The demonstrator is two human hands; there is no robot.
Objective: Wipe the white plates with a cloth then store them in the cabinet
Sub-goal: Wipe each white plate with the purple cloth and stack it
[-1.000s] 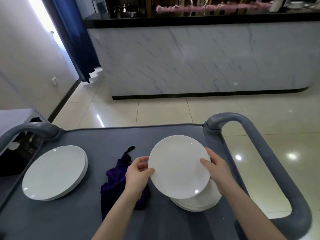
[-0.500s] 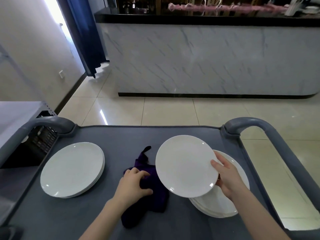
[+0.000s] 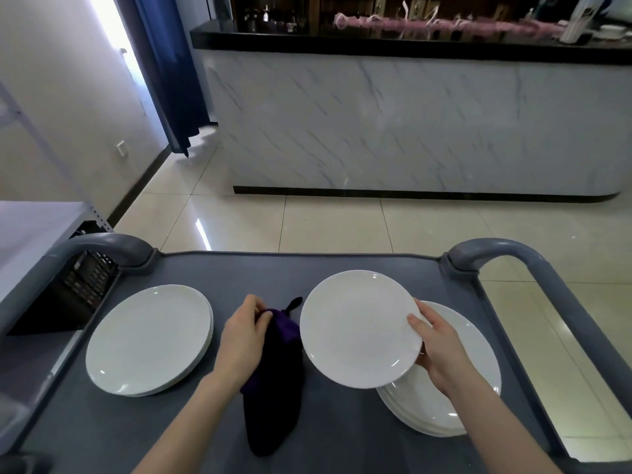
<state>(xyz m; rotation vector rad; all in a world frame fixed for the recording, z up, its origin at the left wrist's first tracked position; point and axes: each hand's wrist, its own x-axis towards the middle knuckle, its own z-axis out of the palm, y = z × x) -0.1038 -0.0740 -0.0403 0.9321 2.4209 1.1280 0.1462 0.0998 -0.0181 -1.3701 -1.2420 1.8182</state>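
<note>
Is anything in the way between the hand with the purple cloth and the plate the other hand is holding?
Nothing visible is. The left hand grips the purple cloth just left of the plate, which the right hand holds by its rim. Only a gap separates them.

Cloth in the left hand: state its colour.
Dark purple, near black in its folds; the crumpled fabric cloth shows best in the head view.

The round white ceramic plate (image 3: 359, 330), the left stack of white plates (image 3: 147, 340) and the right stack of white plates (image 3: 478, 340) are plain white on a slate-grey plastic desk (image 3: 239, 271). The crumpled purple fabric cloth (image 3: 277, 371) darkens nearly to black in its folds. The white marble bar front (image 3: 393, 124) shows faint blue-grey veins.
</note>
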